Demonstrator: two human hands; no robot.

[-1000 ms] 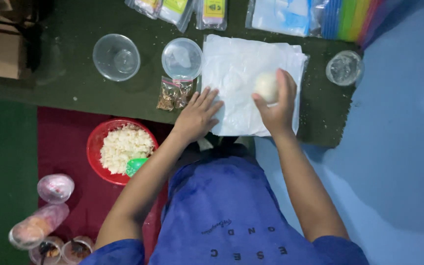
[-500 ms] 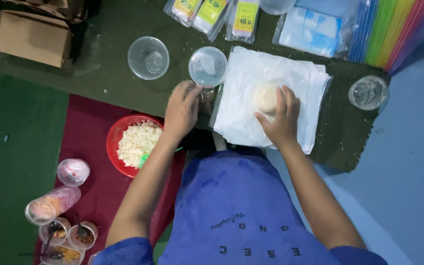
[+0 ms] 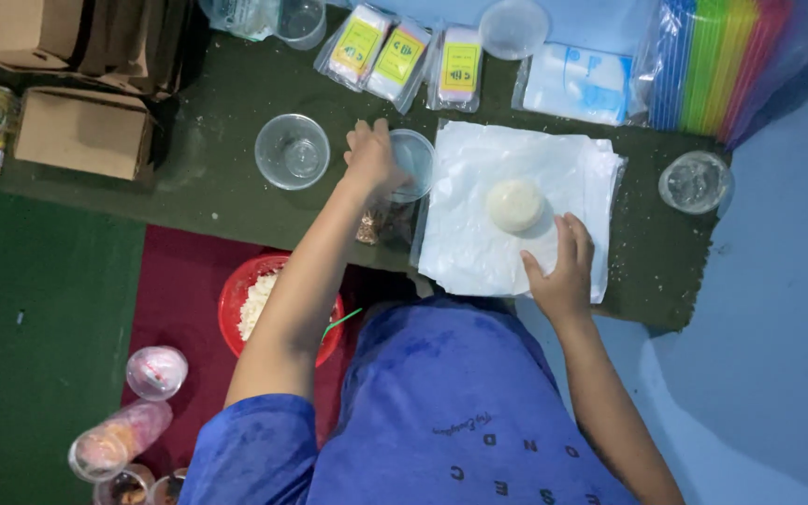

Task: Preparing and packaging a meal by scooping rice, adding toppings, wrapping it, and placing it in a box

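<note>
On the far left we see brown cardboard boxes [image 3: 81,131] at the edge of the dark green surface [image 3: 208,187], and below them, on the red mat [image 3: 180,281], a few filled lidded cups [image 3: 156,372] and a red bowl of shredded white food [image 3: 259,304], partly hidden by our left forearm. Moving right, an empty clear plastic cup [image 3: 292,151] stands alone, just beside the left hand [image 3: 371,157], whose fingers are curled down over the rim of a second clear cup [image 3: 411,165]; whether they pinch the rim or only rest on it we cannot tell. A small packet of brownish bits [image 3: 381,223] lies just under that wrist. Next comes the stack of white plastic sheets [image 3: 479,243], with a pale round ball of dough-like food [image 3: 514,205] resting near its middle, touched by neither hand. The right hand [image 3: 561,271] lies flat on the near edge of the sheets, fingers spread and empty, apparently steadying them. Beyond, yellow-labelled sachets [image 3: 399,58], a bundle of coloured zip bags [image 3: 703,65] and another clear cup [image 3: 694,182] sit well apart. We judge the step in hand to be fetching the cup while the ball waits; the next move calls for a firm hold on the rim and a lift clear of the sheets.
</note>
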